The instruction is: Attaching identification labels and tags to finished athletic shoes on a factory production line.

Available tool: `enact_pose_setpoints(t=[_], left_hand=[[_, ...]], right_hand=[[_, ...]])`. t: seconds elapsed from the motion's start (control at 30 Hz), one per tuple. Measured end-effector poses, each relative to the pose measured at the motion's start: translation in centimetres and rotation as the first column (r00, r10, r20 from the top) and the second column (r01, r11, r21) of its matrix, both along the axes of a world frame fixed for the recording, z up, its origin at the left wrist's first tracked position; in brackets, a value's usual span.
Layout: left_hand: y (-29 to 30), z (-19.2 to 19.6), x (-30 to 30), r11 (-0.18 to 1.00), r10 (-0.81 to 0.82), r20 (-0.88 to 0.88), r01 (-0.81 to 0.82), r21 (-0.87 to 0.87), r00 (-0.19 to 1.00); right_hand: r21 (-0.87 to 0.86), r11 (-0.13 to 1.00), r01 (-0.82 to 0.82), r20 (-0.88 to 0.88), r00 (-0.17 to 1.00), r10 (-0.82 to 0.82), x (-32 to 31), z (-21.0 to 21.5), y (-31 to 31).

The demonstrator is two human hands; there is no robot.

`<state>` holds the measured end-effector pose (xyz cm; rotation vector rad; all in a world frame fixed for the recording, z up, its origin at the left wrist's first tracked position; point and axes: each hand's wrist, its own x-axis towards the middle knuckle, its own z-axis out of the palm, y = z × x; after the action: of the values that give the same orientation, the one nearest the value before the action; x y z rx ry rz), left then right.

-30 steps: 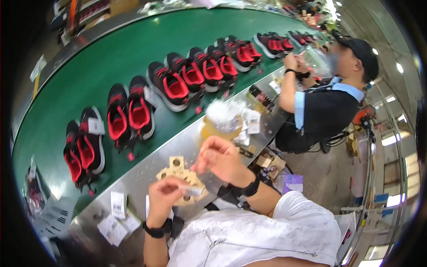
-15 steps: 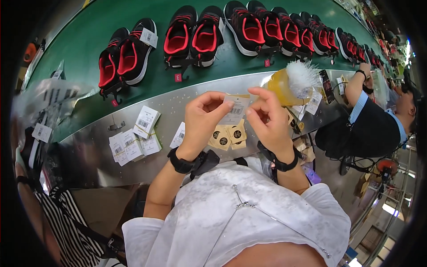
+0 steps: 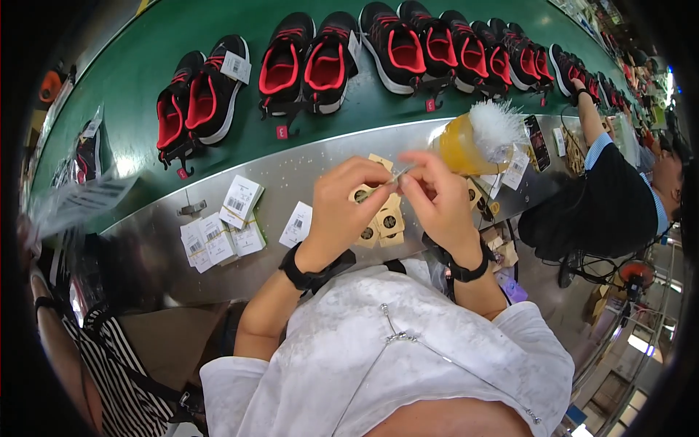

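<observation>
My left hand (image 3: 348, 204) pinches a small white hang tag (image 3: 398, 175) between thumb and forefinger. The tag is turned nearly edge-on, so its printed face is hidden. From the other side, my right hand (image 3: 440, 195) closes thumb and forefinger on the tag's right end. Beneath my hands, several kraft-brown square cards (image 3: 391, 220) with round black prints lie on the metal ledge (image 3: 291, 171). A loose white tag (image 3: 296, 224) rests beside my left wrist. Further left are banded stacks of white barcode tags (image 3: 242, 198).
Black-and-red sneakers (image 3: 326, 69) stand in pairs along the green belt (image 3: 138, 138). A yellow container with white plastic fasteners (image 3: 466, 142) sits right of my hands, near a phone (image 3: 537, 142). A co-worker (image 3: 604, 197) is at the right; another person's striped clothing (image 3: 109, 364) shows left.
The tag has turned from facing me to nearly edge-on. My right fingers have come in to meet it. The sneakers have shifted slightly left, and the co-worker's arm reaches further toward the belt.
</observation>
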<state>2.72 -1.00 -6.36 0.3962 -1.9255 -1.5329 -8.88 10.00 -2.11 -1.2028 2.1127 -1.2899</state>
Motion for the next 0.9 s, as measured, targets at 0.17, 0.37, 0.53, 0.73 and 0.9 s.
enact_pose_setpoints(t=[0.17, 0.37, 0.53, 0.73, 0.9], left_hand=[[-0.3, 1.1, -0.6, 0.787, 0.01, -0.132, -0.089, -0.61, 0.991], [0.1, 2.3, -1.6, 0.548, -0.108, 0.024, 0.08, -0.832, 0.994], [-1.6, 3.1, -6.5, 0.704, -0.217, 0.081, 0.213, -0.678, 0.973], [-5.9, 1.0, -19.7, 0.717, -0.017, 0.265, 0.196, -0.669, 0.964], [-7.2, -5.2, -25.8, 0.775, -0.011, 0.6, 0.387, -0.5, 0.8]], right_hand=[[0.069, 0.994, -0.089, 0.736, 0.677, 0.009, -2.1, 0.6, 1.4], [0.061, 0.997, -0.047, 0.127, 0.991, 0.039, -2.8, -0.1, 2.0], [-0.11, 0.993, 0.039, -0.282, 0.957, -0.069, -4.4, -0.6, 2.9], [-0.212, 0.958, 0.195, 0.035, 0.981, -0.192, -7.9, 2.9, 5.5], [-0.384, 0.905, 0.183, -0.339, 0.884, -0.322, -14.0, 10.7, 2.4]])
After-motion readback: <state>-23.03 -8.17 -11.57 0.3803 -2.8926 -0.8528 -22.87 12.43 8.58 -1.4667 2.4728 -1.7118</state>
